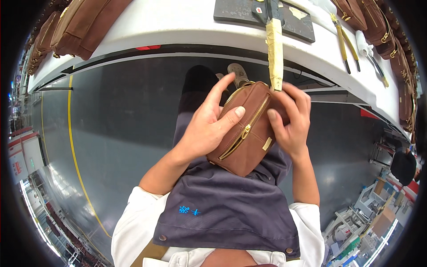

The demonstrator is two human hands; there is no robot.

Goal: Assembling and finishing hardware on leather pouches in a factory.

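Observation:
A small brown zippered bag (254, 149) rests in my lap, tilted, with a gold zipper down its front and a small pale tag near one edge. My left hand (205, 127) grips its left side, the thumb pressed on the front and the index finger stretched out past the edge. At the bag's far right side, my right hand (293, 116) has its fingers curled and the thumb by the bag's face. Those fingertips are beside the lower tip of a yellow tape-wrapped bar (275, 55), which juts from the table toward me. The bag hides part of both hands' fingers.
The bar lies over a dark plate (293, 24) on the white table (178, 31). Yellow-handled pliers (341, 42) and a brush-like tool (376, 62) lie to the right. Brown bags (86, 26) stand at the far left, with more at the right.

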